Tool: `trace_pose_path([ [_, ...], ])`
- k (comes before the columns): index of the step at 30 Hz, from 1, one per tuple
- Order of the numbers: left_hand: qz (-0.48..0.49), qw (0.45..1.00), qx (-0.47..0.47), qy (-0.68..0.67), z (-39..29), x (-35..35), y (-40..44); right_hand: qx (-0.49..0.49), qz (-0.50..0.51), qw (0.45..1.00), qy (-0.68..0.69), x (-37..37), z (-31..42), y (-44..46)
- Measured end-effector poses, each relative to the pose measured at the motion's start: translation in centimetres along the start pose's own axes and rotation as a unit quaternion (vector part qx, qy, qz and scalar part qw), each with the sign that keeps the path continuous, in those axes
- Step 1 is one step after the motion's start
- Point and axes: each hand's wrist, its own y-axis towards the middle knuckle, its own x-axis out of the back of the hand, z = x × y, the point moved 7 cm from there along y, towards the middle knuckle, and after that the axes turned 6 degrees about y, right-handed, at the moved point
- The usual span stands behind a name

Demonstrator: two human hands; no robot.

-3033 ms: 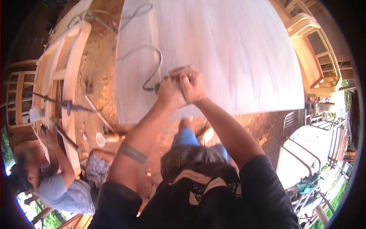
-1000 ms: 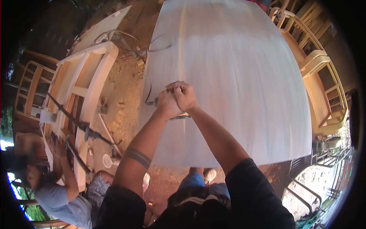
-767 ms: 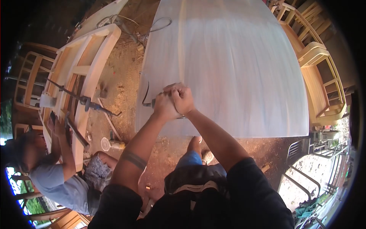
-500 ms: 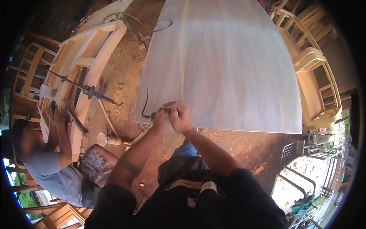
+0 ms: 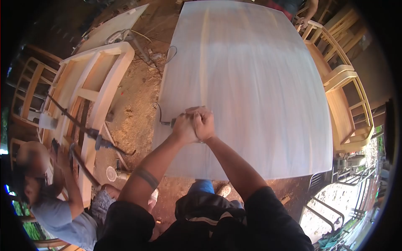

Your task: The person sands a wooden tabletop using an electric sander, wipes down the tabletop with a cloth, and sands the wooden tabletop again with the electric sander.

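A large pale wooden panel (image 5: pixel 259 104) with a smooth, streaked, dusty-looking face lies in front of me. Both my hands are clasped one against the other over a corded sander (image 5: pixel 173 122), pressed down near the panel's left side. My left hand (image 5: pixel 185 128) wraps around it, and my right hand (image 5: pixel 204 124) is closed over its top. The body of the sander is almost wholly hidden under my fingers. Out of its left end comes a black cord (image 5: pixel 160 113), which curves up towards the panel's left edge.
On the left, a co-worker (image 5: pixel 63 213) handles something dark beside a wooden frame (image 5: pixel 104 83), with a long bar clamp (image 5: pixel 92 133) across it. Wooden chair frames (image 5: pixel 343 104) stand right. Another person's hand (image 5: pixel 302 21) is at the far right corner. Sawdust covers the floor (image 5: pixel 134 113).
My hands and the sander have moved away from the panel's near edge, farther up its face. The view has shifted, showing more of the panel. The co-worker's head appears lower and turned.
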Motion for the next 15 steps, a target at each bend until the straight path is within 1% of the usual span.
trace_pose_path([
  [3, 0.020, 1.000, 0.012, -0.001, 5.3, -1.6, 6.7, 0.023, -0.007, 1.000, -0.009, -0.5, -3.2, 7.6],
  [4, 0.006, 1.000, 0.005, 0.007, 7.2, -1.7, 9.0, 0.010, -0.012, 1.000, 0.023, -0.9, -4.6, 10.2],
  [7, -0.002, 1.000, 0.005, 0.030, 13.0, -2.6, 15.6, 0.033, -0.006, 0.999, 0.025, -2.4, -8.1, 18.1],
  [9, 0.001, 0.998, -0.014, 0.061, 17.2, -3.9, 19.9, 0.041, -0.006, 0.999, 0.022, -3.4, -10.3, 23.1],
  [11, 0.015, 0.997, 0.005, 0.070, 20.8, -4.1, 23.9, 0.036, -0.001, 0.999, 0.031, -4.5, -13.0, 27.9],
  [13, 0.033, 0.995, 0.026, 0.089, 23.5, -3.3, 27.5, -0.006, 0.005, 0.998, 0.069, -5.6, -15.6, 32.2],
  [15, 0.060, 0.992, 0.025, 0.112, 26.4, -3.2, 30.6, 0.017, 0.006, 0.998, 0.059, -6.8, -17.6, 36.1],
])
